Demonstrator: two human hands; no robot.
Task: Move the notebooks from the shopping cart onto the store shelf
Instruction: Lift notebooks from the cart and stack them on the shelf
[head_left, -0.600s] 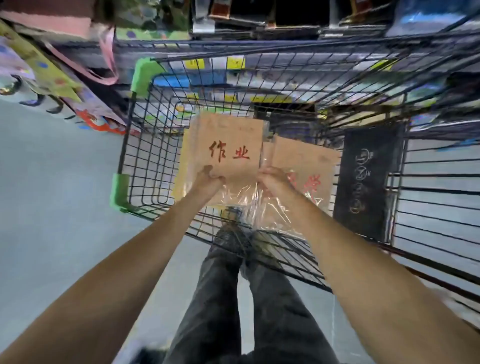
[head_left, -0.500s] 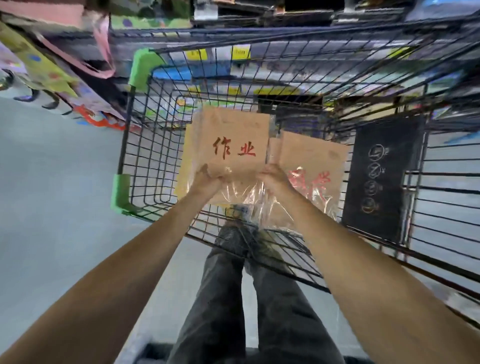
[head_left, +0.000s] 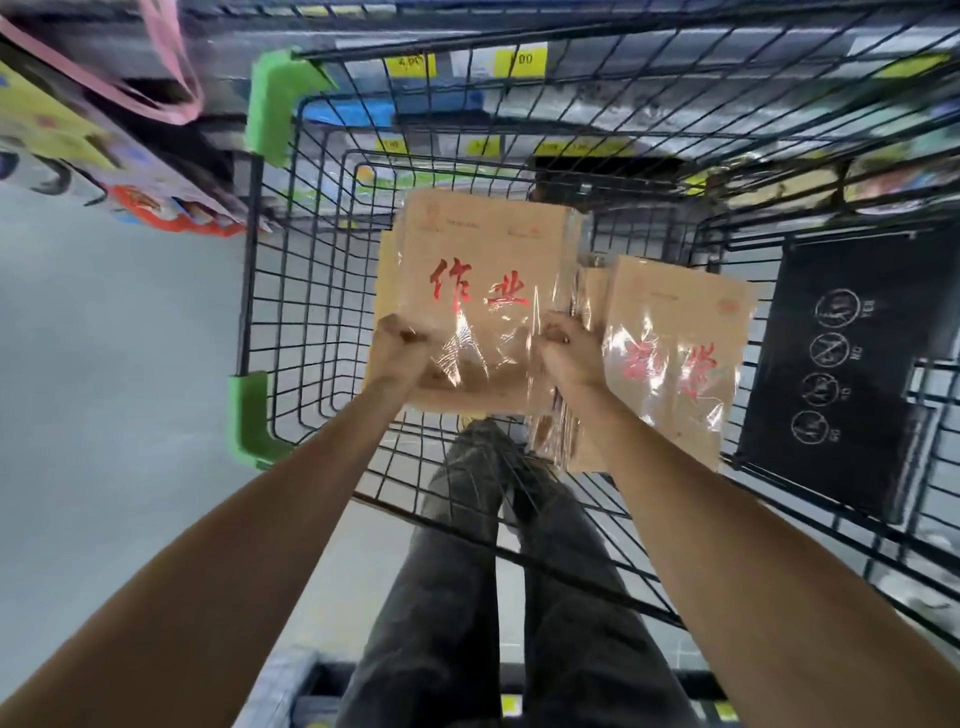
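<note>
1. Head view: the left hand (head_left: 400, 353) grips the lower left corner of a notebook pack (head_left: 483, 260), its fingers curled round the edge
2. The right hand (head_left: 569, 353) grips the lower right edge of the same pack, thumb on the front, so both hands hold it
3. The notebook pack has a brown cover with two red characters and is wrapped in glossy clear film; it is held face up over the basket of the shopping cart (head_left: 270, 322), between the wire walls
4. A second pack (head_left: 675, 358) of the same kind stands tilted just beside the right hand, on its right; whether the hand touches it is hard to tell through the glare on the film
5. The cart is black wire with green corner guards, and a black panel (head_left: 841, 364) with round white symbols hangs on its right wall
6. Beyond the cart's far wall is the store shelf (head_left: 597, 111), blurred, with yellow price tags (head_left: 410, 65) along its edge
7. Colourful hanging goods (head_left: 78, 140) fill the upper left
8. The person's legs (head_left: 457, 571) in dark trousers show below the cart, above a grey floor (head_left: 104, 415)
</note>
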